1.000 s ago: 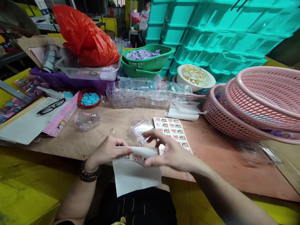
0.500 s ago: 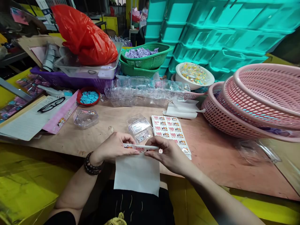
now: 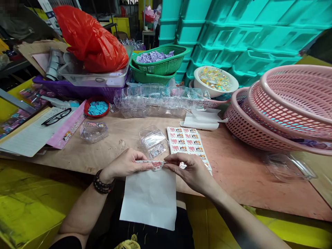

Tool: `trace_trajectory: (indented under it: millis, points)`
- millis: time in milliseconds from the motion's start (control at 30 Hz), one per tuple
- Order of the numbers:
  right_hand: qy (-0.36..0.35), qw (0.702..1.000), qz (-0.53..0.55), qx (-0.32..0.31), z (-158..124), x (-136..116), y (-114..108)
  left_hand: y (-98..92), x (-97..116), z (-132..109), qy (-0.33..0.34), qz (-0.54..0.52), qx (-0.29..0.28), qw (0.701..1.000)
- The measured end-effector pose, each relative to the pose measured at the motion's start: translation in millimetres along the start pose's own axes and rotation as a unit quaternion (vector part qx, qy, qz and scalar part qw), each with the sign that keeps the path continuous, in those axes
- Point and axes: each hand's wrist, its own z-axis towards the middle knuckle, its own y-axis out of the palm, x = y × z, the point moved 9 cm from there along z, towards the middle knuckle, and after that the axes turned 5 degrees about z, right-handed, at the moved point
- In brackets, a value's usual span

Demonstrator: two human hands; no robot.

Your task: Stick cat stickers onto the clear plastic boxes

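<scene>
Between my two hands is a sticker sheet (image 3: 149, 197), its pale backing hanging over the table's front edge toward my lap. My left hand (image 3: 127, 162) pinches the folded top edge at the left, where red print and part of a cartoon strip show. Gripping the same edge at the right is my right hand (image 3: 188, 169), its thumb and forefinger closed. Just beyond my fingers lie an opened clear plastic box (image 3: 154, 140) and a stack of printed sticker sheets (image 3: 185, 140) with cartoon animals and red lettering. Another clear box (image 3: 93, 131) stands farther left.
A row of clear plastic boxes (image 3: 160, 98) runs along the back. Pink baskets (image 3: 285, 103) overhang the right side. At left are a red dish of blue pieces (image 3: 97, 106), glasses (image 3: 56, 117) on papers, and a purple crate (image 3: 77, 88). White paper scraps (image 3: 201, 119) lie behind the stack.
The folded edge has shifted, and more of the backing hangs down. My right fingers have moved slightly in along the edge. Both hands keep their hold.
</scene>
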Motion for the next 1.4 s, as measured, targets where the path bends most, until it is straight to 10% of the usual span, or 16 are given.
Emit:
trace_trajectory:
  millis: [133,300,367,533,733,1000,1400]
  points:
    - [-0.146,0.981,-0.119,0.036,-6.2,-23.2,-3.3,5.2,-7.9,0.2,-0.022,-0.023,-0.017,0.999]
    - [-0.444,0.821,-0.342,0.106,-52.7,-69.7,11.9,23.7,-27.4,3.8,-0.052,-0.115,-0.14,0.982]
    - [-0.472,0.813,-0.328,0.092,-62.9,-77.9,13.6,26.7,-37.1,4.3,-0.07,-0.135,-0.167,0.974]
    - [-0.14,0.98,0.039,0.139,-6.9,-39.7,-41.2,8.5,-27.4,-2.7,-0.015,-0.021,-0.052,0.998]
    - [0.22,0.953,0.206,-0.02,70.6,45.2,-13.2,8.0,37.8,-37.8,0.2,0.291,0.106,0.93]
    - [0.266,0.944,0.173,-0.089,97.4,67.8,11.3,6.0,36.1,-43.9,0.201,0.444,0.186,0.853]
    - [0.251,0.948,0.162,-0.112,101.4,75.4,17.4,10.5,39.2,-35.2,0.218,0.457,0.166,0.846]
